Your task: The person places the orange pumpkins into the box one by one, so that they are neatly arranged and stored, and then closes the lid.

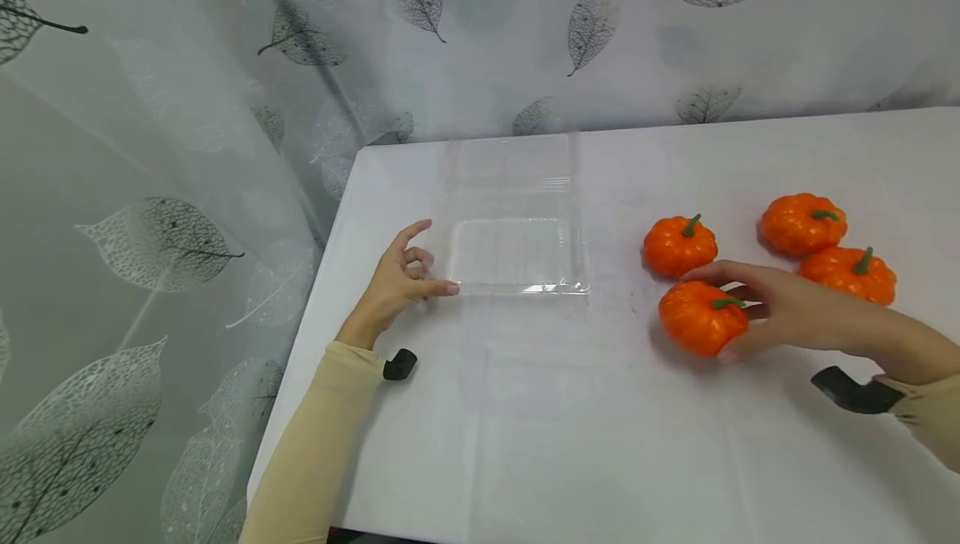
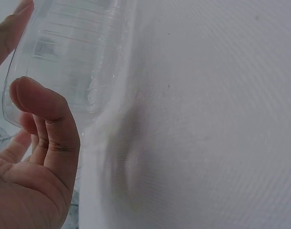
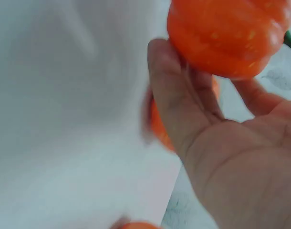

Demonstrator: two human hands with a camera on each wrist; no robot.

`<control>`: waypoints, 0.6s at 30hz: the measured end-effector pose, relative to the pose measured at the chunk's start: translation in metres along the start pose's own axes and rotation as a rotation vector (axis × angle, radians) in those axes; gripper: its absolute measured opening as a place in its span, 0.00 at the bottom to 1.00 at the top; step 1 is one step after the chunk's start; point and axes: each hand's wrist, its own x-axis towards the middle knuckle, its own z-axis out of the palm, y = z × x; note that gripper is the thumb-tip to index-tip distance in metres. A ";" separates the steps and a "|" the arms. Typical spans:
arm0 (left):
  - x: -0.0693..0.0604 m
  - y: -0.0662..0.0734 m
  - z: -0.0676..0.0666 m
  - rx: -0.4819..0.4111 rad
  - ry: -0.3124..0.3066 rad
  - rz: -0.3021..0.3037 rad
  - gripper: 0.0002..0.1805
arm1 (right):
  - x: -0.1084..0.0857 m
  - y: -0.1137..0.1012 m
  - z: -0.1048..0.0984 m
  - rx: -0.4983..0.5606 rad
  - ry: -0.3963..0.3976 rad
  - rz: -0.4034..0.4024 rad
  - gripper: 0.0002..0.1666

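The held pumpkin [image 1: 699,319], the near pumpkin [image 1: 677,247] just behind it, and the back pumpkin [image 1: 801,226] and right pumpkin [image 1: 858,279] further right, close together, make four, all orange with green stems. One clear box [image 1: 510,252] sits on the white table [image 1: 570,444], left of them. The right hand [image 1: 787,308] grips its pumpkin between thumb and fingers. The left hand [image 1: 402,279] is loosely spread at the box's left side; whether it touches is hard to tell.
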 end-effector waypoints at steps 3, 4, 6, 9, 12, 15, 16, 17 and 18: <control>0.000 0.000 0.001 -0.004 0.004 -0.001 0.63 | 0.006 -0.011 0.001 0.067 -0.052 -0.032 0.44; 0.000 0.000 0.001 -0.005 0.006 0.000 0.62 | 0.008 -0.015 0.001 0.089 -0.070 -0.037 0.44; 0.000 0.001 0.002 -0.008 0.010 -0.001 0.62 | 0.015 -0.024 0.002 0.128 -0.096 -0.053 0.45; -0.001 0.002 0.001 -0.006 0.010 -0.001 0.61 | 0.027 -0.037 0.004 0.194 -0.129 -0.076 0.45; -0.001 0.003 0.001 -0.008 0.005 -0.002 0.61 | 0.042 -0.048 0.006 0.284 -0.156 -0.084 0.45; -0.001 0.003 0.001 -0.004 -0.003 -0.003 0.62 | 0.058 -0.061 0.006 0.383 -0.155 -0.066 0.45; -0.001 0.004 0.001 -0.003 -0.004 -0.004 0.62 | 0.063 -0.065 0.006 0.418 -0.153 -0.058 0.44; -0.001 0.004 0.001 0.001 -0.005 -0.005 0.62 | 0.069 -0.069 0.006 0.455 -0.148 -0.049 0.43; -0.001 0.004 0.001 0.003 -0.005 -0.007 0.62 | 0.074 -0.073 0.006 0.484 -0.139 -0.041 0.43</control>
